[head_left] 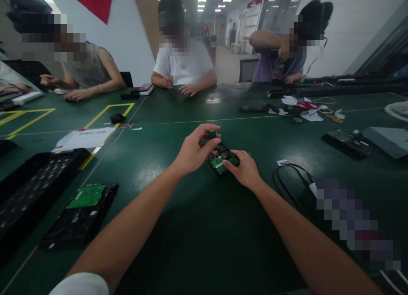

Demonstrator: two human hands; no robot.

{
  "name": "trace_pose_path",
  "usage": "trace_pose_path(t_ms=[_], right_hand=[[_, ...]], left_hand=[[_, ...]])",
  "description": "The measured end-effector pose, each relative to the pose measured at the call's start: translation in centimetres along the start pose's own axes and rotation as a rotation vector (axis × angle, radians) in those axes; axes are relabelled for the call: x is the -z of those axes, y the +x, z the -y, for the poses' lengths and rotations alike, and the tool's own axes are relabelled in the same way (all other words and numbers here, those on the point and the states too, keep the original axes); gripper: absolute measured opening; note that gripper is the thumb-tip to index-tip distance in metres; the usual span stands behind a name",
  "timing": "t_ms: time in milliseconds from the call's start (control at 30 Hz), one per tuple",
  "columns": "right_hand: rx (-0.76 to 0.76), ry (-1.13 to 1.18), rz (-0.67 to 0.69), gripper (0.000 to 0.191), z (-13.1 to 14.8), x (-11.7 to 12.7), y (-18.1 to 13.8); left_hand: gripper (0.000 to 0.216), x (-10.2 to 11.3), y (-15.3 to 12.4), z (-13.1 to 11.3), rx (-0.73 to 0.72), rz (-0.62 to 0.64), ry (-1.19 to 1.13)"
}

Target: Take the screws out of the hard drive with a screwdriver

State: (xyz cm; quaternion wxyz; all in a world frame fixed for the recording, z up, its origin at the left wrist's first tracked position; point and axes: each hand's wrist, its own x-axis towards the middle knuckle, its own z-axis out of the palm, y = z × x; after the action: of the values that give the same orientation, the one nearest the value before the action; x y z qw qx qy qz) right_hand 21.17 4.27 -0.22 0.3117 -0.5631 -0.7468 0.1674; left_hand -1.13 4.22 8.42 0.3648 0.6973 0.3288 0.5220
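Your left hand [193, 152] pinches a yellow-capped screwdriver [212, 134] over the small hard drive [222, 158] (green board up), right hand [244, 169] clamped on its near edge, mid-table [191, 235].

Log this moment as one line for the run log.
left hand: pinching small yellow-topped tool | right hand: steadying hard drive, circuit board up | surface: green table | nearby: black cable at right

Small drive [222, 159] on the table [197, 235] at frame centre between left hand [193, 151] and right hand [244, 169], larger drive [81, 214] lower left beside a tray [28, 188], paper [84, 138] above them, cable [291, 180] right of centre.
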Motion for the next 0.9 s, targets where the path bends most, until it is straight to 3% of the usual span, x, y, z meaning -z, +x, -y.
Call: trace_pose_path(t_ms=[167,400,900], right_hand=[[-0.011,0.009,0.006,0.051,0.2,0.2,0.0],[-0.019,0.004,0.016,0.05,0.5,0.4,0.0],[0.014,-0.008,-0.009,0.048,0.3,0.1,0.2]], left_hand=[[0.026,-0.2,0.2,-0.3,0.056,-0.044,-0.175],[0.034,0.0,0.2,-0.3,0.139,-0.05,-0.221],[0.026,0.1,0.1,-2.3,0.327,-0.041,-0.398]])
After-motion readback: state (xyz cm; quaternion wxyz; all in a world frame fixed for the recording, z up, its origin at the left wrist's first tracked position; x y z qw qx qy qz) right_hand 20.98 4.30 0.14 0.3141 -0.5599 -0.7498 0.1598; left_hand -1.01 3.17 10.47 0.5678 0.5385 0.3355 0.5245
